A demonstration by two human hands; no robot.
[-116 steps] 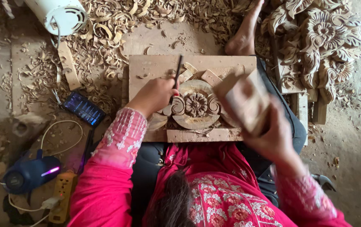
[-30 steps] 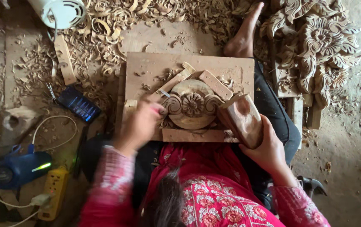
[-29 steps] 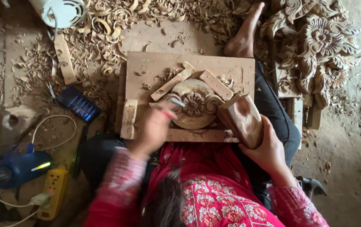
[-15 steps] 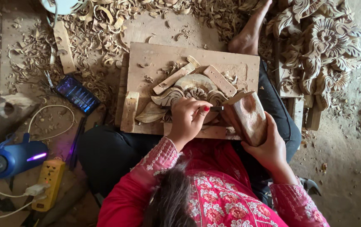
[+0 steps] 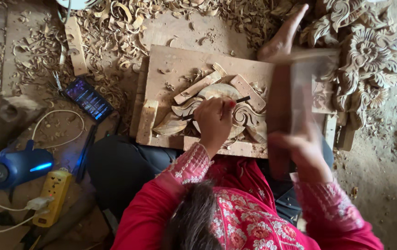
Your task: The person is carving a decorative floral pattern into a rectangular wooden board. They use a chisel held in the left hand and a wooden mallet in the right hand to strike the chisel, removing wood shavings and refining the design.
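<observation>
At the bottom of the frame sits the person, red embroidered sleeves reaching up toward the work. The left hand point(image 5: 214, 121), at centre frame, has its fingers curled together around a thin dark chisel point(image 5: 217, 107), pinching it so that the tool lies nearly level across the round carved wooden piece point(image 5: 226, 109). That carving rests at the middle of a flat wooden board point(image 5: 170, 65), hemmed in by small wooden blocks point(image 5: 197, 87) set against its edges. The right hand point(image 5: 302, 148), right of centre and nearer the viewer, is wrapped around a wooden mallet point(image 5: 302, 88) that shows only as a blur, held upright beside the carving; how the fingers sit on the handle cannot be told exactly. At lower left lie a blue device point(image 5: 11, 166) with a glowing strip and a yellow power strip point(image 5: 52, 196) with a white cable. Higher on the left, a phone point(image 5: 89, 98) with a lit screen lies on the floor just beside the board. A bare foot point(image 5: 284, 34) reaches past the board's upper right corner. Farther off, curled wood shavings point(image 5: 115, 18) cover the top of the frame, and finished floral carvings point(image 5: 369, 51) are piled at upper right.
</observation>
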